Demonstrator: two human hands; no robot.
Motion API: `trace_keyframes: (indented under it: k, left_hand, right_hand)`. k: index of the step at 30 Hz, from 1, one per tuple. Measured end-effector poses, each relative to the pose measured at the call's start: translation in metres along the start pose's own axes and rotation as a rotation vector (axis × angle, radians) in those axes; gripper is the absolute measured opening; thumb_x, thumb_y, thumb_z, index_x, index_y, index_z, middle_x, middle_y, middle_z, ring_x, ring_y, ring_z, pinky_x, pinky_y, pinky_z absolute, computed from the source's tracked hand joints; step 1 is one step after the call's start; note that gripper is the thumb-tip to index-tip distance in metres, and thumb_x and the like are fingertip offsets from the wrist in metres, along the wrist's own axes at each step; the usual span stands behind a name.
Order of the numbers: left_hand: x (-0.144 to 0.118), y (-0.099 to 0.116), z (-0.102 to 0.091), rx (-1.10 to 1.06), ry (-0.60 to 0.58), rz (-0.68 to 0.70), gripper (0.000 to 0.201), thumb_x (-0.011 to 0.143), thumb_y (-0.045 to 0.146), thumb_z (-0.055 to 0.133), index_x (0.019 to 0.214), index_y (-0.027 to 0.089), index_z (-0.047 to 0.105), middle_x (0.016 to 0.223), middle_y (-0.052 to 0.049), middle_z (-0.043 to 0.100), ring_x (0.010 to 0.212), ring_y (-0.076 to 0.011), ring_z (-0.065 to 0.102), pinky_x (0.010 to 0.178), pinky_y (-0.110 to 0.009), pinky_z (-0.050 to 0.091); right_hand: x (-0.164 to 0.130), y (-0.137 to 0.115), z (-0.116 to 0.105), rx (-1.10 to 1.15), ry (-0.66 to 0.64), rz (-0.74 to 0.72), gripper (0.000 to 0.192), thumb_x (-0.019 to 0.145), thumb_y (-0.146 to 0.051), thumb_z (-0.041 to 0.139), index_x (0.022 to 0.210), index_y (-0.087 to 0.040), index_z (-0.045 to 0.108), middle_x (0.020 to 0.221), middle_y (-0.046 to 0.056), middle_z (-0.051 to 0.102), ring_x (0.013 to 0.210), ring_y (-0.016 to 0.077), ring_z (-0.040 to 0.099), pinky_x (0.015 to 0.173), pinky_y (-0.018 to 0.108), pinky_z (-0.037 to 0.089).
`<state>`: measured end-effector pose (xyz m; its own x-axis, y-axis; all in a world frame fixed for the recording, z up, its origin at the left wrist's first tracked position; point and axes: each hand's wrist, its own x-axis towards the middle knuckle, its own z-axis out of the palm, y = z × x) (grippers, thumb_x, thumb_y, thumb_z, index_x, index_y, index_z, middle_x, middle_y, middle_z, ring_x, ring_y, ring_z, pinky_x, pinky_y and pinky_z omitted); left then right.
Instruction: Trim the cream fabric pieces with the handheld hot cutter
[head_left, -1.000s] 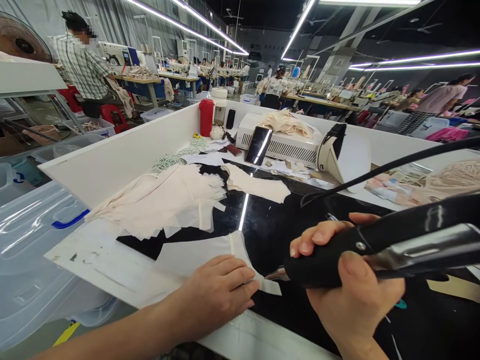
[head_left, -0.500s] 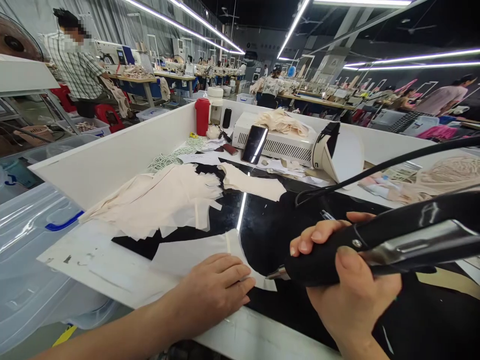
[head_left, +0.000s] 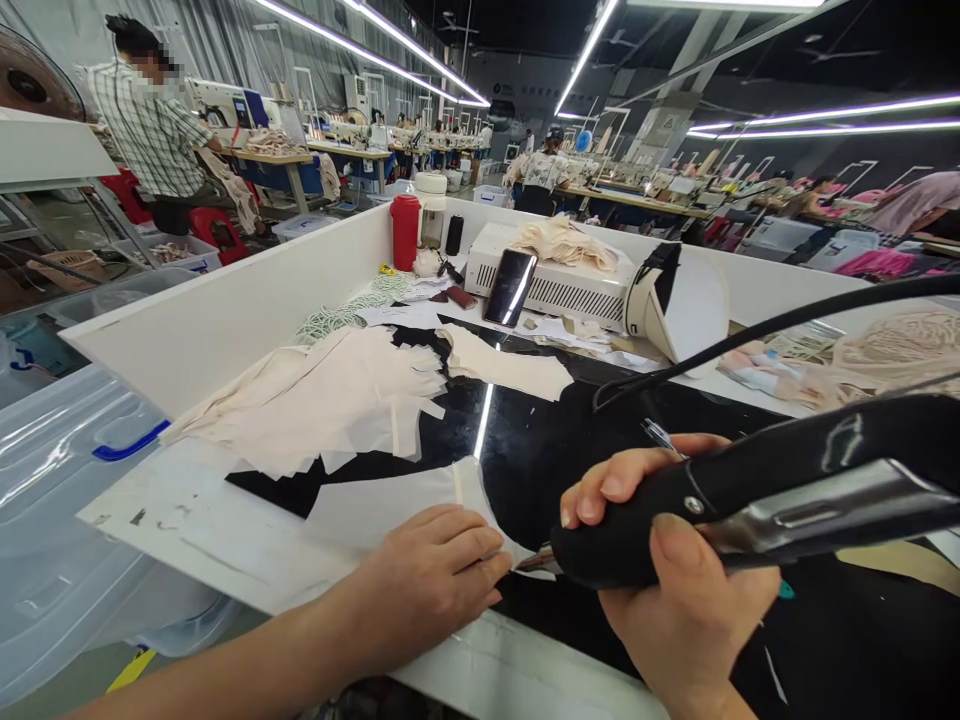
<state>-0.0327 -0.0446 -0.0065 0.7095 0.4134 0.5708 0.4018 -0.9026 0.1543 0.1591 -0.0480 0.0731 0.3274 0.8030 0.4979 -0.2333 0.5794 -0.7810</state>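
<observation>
A pale, thin fabric piece (head_left: 375, 505) with a cream strip lies on the glossy black work surface (head_left: 540, 460). My left hand (head_left: 442, 565) rests on its near right part, fingers laid over the cloth and pressing it down; the thumb is hidden. My right hand (head_left: 667, 570) is closed around a black corded hand tool (head_left: 637, 530) with a long metal lever. The tool's narrow metal tip meets the fabric's right end, just beside my left fingertips. A pile of cream fabric pieces (head_left: 315, 395) is left of centre. One separate cream piece (head_left: 510, 365) lies farther back.
A phone (head_left: 511, 288) leans on a vented white box (head_left: 555, 270) topped with fabric. Behind stand a red cup (head_left: 405, 232) and a jar (head_left: 430, 210). The tool's black cable (head_left: 780, 325) arches over the right side. Low white walls (head_left: 225, 310) edge the table. Co-workers sit beyond.
My right hand and the tool have moved slightly left, bringing the tip over the fabric's end near my left fingers. My left hand stays in place.
</observation>
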Motion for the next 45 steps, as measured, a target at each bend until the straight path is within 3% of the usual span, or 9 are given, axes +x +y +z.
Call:
trace_keyframes:
  k: [7, 16, 24, 28, 32, 38, 40, 45]
  left_hand:
    - [-0.001, 0.000, 0.000, -0.013, -0.016, 0.005, 0.017, 0.116, 0.020, 0.058, 0.124, 0.012, 0.070, 0.118, -0.010, 0.079, 0.113, -0.0247, 0.075, 0.105, -0.041, 0.066]
    - [0.000, 0.001, -0.001, -0.018, 0.000, -0.001, 0.019, 0.117, 0.020, 0.055, 0.124, 0.013, 0.071, 0.118, -0.009, 0.080, 0.111, -0.0244, 0.077, 0.103, -0.041, 0.068]
    - [-0.003, -0.013, -0.024, 0.020, 0.018, -0.039, 0.025, 0.121, 0.021, 0.049, 0.126, 0.013, 0.072, 0.121, -0.010, 0.081, 0.117, -0.0213, 0.078, 0.108, -0.036, 0.066]
    - [-0.005, -0.019, -0.034, 0.048, -0.015, -0.038, 0.028, 0.121, 0.020, 0.046, 0.122, 0.015, 0.073, 0.114, -0.008, 0.081, 0.107, -0.0193, 0.078, 0.098, -0.033, 0.067]
    - [-0.003, -0.010, -0.032, 0.014, -0.059, -0.027, 0.029, 0.120, 0.018, 0.044, 0.119, 0.015, 0.073, 0.109, -0.008, 0.079, 0.099, -0.0201, 0.076, 0.089, -0.034, 0.067]
    - [0.006, -0.005, -0.030, -0.194, -0.175, -0.179, 0.018, 0.114, 0.019, 0.057, 0.114, 0.022, 0.075, 0.104, -0.003, 0.075, 0.086, -0.0173, 0.074, 0.078, -0.028, 0.065]
    - [0.017, -0.013, -0.034, -0.191, -0.185, -0.173, 0.020, 0.114, 0.017, 0.056, 0.120, 0.023, 0.074, 0.109, -0.004, 0.076, 0.090, -0.0175, 0.075, 0.083, -0.028, 0.066]
    - [0.053, -0.045, -0.034, -0.160, -0.304, 0.017, 0.033, 0.112, 0.018, 0.068, 0.144, 0.015, 0.064, 0.140, -0.012, 0.074, 0.137, -0.0255, 0.068, 0.120, -0.044, 0.059]
  right_hand:
    - [0.002, -0.005, -0.009, 0.001, 0.081, -0.013, 0.046, 0.079, -0.039, 0.099, 0.114, -0.028, 0.070, 0.075, -0.005, 0.069, 0.057, 0.0164, 0.064, 0.048, 0.030, 0.061]
    - [0.000, -0.004, -0.010, -0.024, 0.058, -0.001, 0.043, 0.084, -0.039, 0.097, 0.115, -0.028, 0.070, 0.077, -0.004, 0.070, 0.058, 0.0159, 0.066, 0.050, 0.029, 0.060]
    - [0.016, 0.004, -0.024, -0.049, 0.053, -0.049, 0.043, 0.081, -0.038, 0.098, 0.114, -0.028, 0.071, 0.078, -0.004, 0.070, 0.059, 0.0175, 0.068, 0.051, 0.032, 0.063]
    - [0.033, 0.017, -0.035, -0.099, 0.102, -0.074, 0.040, 0.085, -0.036, 0.093, 0.115, -0.030, 0.068, 0.080, -0.006, 0.070, 0.059, 0.0170, 0.068, 0.053, 0.033, 0.063]
    - [0.050, 0.030, -0.038, -0.110, 0.114, -0.091, 0.043, 0.084, -0.038, 0.093, 0.116, -0.030, 0.065, 0.081, -0.008, 0.071, 0.058, 0.0156, 0.067, 0.053, 0.032, 0.061]
    - [0.056, 0.036, -0.031, -0.071, 0.075, -0.090, 0.040, 0.088, -0.040, 0.093, 0.113, -0.028, 0.065, 0.082, -0.008, 0.072, 0.060, 0.0142, 0.067, 0.056, 0.031, 0.061]
    - [0.053, 0.036, -0.028, -0.059, 0.067, -0.084, 0.036, 0.089, -0.038, 0.091, 0.111, -0.028, 0.065, 0.083, -0.007, 0.073, 0.060, 0.0142, 0.067, 0.057, 0.031, 0.062]
    - [0.046, 0.034, -0.019, -0.067, 0.059, -0.054, 0.027, 0.088, -0.030, 0.085, 0.104, -0.028, 0.063, 0.083, -0.008, 0.074, 0.059, 0.0131, 0.067, 0.056, 0.030, 0.061]
